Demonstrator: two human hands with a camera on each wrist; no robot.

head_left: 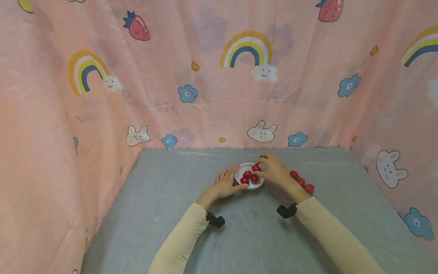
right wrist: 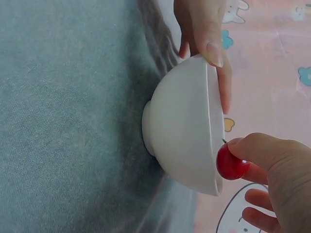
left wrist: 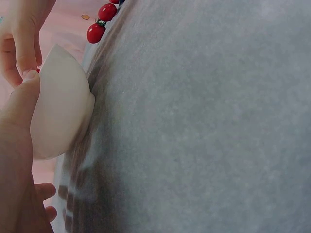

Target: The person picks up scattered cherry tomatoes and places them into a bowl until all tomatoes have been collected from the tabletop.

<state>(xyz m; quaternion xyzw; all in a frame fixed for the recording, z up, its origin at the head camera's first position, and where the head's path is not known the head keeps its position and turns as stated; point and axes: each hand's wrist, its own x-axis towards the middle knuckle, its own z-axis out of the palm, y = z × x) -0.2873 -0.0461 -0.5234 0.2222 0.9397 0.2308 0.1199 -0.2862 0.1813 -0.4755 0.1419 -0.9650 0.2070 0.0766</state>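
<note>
A small white bowl (head_left: 240, 179) stands on the grey tabletop with several red cherry tomatoes (head_left: 246, 174) inside. My left hand (head_left: 226, 186) holds the bowl from its left side, the thumb along the near rim and the fingers spread about the far left side. At the right rim, my right hand (head_left: 275, 170) pinches one cherry tomato (right wrist: 230, 163) between thumb and fingers. That tomato has a short green stem and overlaps the bowl's edge in the right wrist view. The bowl's inside is hidden in both wrist views.
To the right of the bowl, partly behind the right forearm, lie several more cherry tomatoes (head_left: 309, 188) in a row. A pink patterned curtain (head_left: 212, 114) closes off the back and both sides of the grey table (head_left: 178, 182).
</note>
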